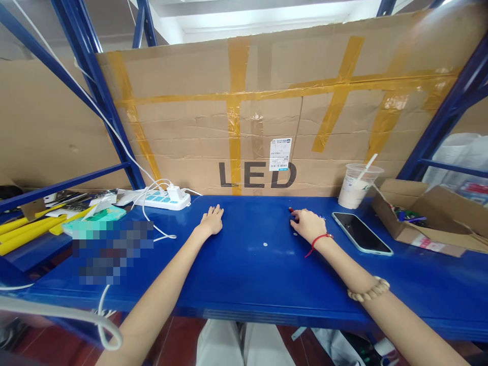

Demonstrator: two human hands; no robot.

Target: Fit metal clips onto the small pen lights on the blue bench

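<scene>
- Small red piece (291,209), centre right of frame, on blue desk (244,274), pinched under right hand (308,224) fingers.
- Left hand (212,221), centre, flat, fingers released, grasping nothing.
- Phone (361,233) and lidded cup (357,186) just right: likely knocked by a careless sweep.

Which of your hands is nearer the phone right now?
Right. The right hand rests on the blue table just left of the phone, a short gap between them. The left hand lies flat much farther left, near the power strip.
</scene>
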